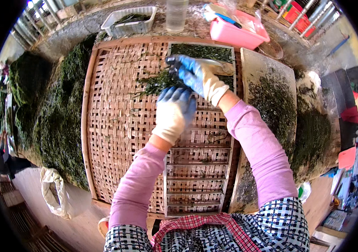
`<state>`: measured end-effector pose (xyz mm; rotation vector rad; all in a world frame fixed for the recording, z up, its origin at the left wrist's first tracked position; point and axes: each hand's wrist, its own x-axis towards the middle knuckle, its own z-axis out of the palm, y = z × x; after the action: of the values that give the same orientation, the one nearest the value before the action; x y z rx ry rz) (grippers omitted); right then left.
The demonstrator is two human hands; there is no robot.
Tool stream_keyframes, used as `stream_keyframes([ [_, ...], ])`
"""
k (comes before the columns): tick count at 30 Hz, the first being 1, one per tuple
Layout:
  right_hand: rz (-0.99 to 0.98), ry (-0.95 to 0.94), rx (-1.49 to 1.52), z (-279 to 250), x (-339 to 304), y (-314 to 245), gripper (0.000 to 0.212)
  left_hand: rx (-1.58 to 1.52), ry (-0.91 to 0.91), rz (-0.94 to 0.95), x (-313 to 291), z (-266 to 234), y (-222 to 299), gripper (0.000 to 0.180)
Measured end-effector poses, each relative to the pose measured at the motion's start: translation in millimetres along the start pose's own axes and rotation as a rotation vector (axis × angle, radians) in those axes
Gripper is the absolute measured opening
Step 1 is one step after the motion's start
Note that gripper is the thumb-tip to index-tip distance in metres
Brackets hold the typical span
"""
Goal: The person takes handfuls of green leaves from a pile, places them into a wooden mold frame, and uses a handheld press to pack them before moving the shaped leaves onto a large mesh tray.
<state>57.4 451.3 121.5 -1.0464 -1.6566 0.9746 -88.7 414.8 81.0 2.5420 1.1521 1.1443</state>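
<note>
stone table (pixel 82 25), woven bamboo mat (pixel 116 122), seaweed heaps (pixel 57 122)

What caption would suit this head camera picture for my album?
Two gloved hands, left and right, spread dark green seaweed into a framed mould on a woven mat.

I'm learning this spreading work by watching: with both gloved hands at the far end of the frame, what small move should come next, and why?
Probably sweep the loose green clump rightward into the metal frame. The left hand rests beside it, the right hand sits at the filled top cell, and the nearer cells look empty.
</note>
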Motion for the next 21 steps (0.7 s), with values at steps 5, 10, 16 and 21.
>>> stream_keyframes([
  [5,0.269,-0.127,-0.515,1,54,-27,0.057,0.352,-0.708,-0.286,34,26,14,0.084],
  [10,0.226,-0.373,-1.24,12,65,-6,0.075,0.375,-0.664,-0.189,28,35,23,0.07],
  [16,0.175,-0.73,-1.461,71,57,-22,0.065,0.48,-0.788,-0.373,2,116,-11,0.053],
  [21,0.497,-0.332,-0.497,31,41,30,0.038,0.157,-0.859,-0.558,27,89,7,0.046],
])
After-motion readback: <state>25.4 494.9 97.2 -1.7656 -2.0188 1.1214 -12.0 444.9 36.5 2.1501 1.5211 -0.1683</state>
